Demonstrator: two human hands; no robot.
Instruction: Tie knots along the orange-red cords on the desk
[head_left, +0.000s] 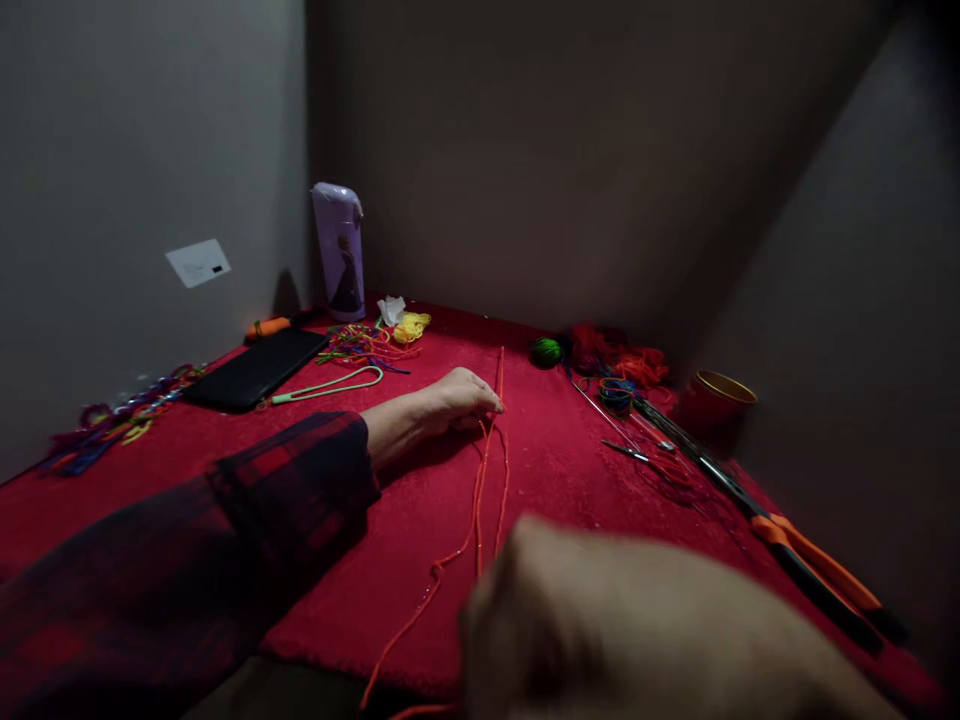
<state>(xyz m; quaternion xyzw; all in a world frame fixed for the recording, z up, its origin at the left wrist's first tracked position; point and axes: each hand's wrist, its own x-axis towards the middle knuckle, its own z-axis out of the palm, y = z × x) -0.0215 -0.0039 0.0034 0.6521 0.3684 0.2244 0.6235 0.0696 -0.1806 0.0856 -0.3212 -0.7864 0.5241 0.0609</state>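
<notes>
My left hand (461,398) rests low over the red cloth, its fingers pinched on an orange cord (478,500). A short end of the cord runs away from the fingertips toward the back, and several strands trail from them toward me. One strand has a small knot or loop and runs over the front edge of the cloth. Close to the camera, my right hand (600,620) is blurred and looks curled, with the strands running in behind it. Its fingertips are hidden, so what it holds does not show.
On the left lie a black phone (259,368), a pale green strap (330,386) and colourful threads (364,345). A purple bottle (341,255) stands behind. To the right are a green yarn ball (547,351), scissors (637,452), orange-handled pliers (795,560) and a red cup (712,412).
</notes>
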